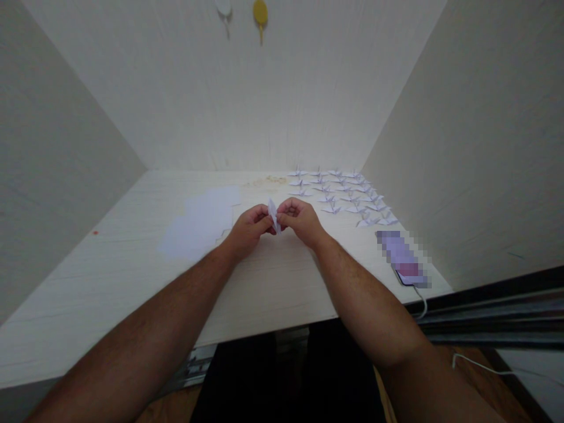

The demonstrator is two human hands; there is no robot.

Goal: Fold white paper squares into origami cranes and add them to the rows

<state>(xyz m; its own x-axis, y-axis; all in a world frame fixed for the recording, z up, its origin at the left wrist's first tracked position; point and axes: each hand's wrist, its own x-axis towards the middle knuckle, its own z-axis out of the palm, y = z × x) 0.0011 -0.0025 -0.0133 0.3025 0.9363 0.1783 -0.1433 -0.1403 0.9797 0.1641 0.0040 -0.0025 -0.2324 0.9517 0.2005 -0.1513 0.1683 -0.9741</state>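
Note:
Between my two hands, a little above the table, is a small piece of folded white paper (272, 212) held upright, its top narrowing to a point. My left hand (253, 228) pinches it from the left with thumb and fingers. From the other side, my right hand (301, 220) closes thumb and fingertips on its right edge. The fingers hide part of the lower folds. Several white paper cranes (331, 200) stand in rows at the back right, beyond my right hand. White paper sheets (198, 226) lie spread to the left of my left hand.
A phone (403, 258) with a white cable (424, 306) lies near the table's right edge. Walls enclose the white table (264, 299) at the back and sides. A yellow hook (260, 13) and a white hook (224, 8) hang on the back wall.

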